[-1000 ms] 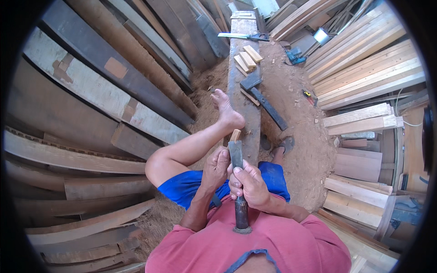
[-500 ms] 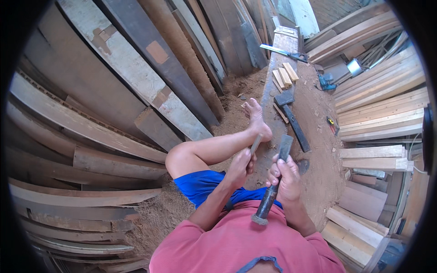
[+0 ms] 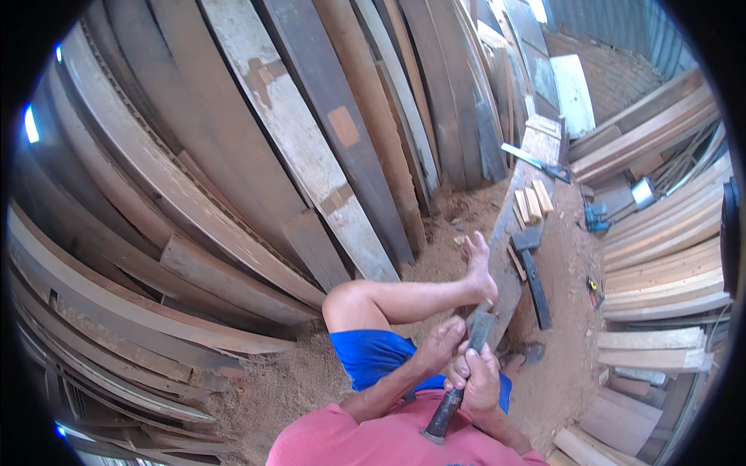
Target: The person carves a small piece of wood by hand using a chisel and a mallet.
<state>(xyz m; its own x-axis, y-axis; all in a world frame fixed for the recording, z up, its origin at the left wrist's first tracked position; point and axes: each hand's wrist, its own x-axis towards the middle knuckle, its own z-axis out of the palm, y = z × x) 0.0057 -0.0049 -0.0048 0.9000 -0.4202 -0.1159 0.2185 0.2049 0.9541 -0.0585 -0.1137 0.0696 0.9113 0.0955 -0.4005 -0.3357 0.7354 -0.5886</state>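
Observation:
My right hand (image 3: pixel 475 379) is closed around a wide chisel (image 3: pixel 482 329). Its flat grey blade points away from me, and its dark handle with a worn end slants back toward my shirt. In my left hand (image 3: pixel 441 343), a thin, narrow grey bar (image 3: pixel 479 308) is pinched; my fingers and the blade partly hide it, so its kind is unclear. The bar lies against or just behind the chisel blade; whether they touch I cannot tell. Both hands are close together above my lap, near my bare foot (image 3: pixel 479 268).
Ahead on the plank bench (image 3: pixel 509 202) lie a mallet (image 3: pixel 536 283), several small wood blocks (image 3: pixel 533 203) and a handsaw (image 3: pixel 535 162). A teal power drill (image 3: pixel 597 217) rests at the right, near stacked timber (image 3: pixel 668 268). Tall boards (image 3: pixel 311 155) lean on the left. Sawdust covers the ground.
My hands have come together, bringing the narrow bar up to the chisel blade. The view has turned, so the surroundings sit farther right and lower.

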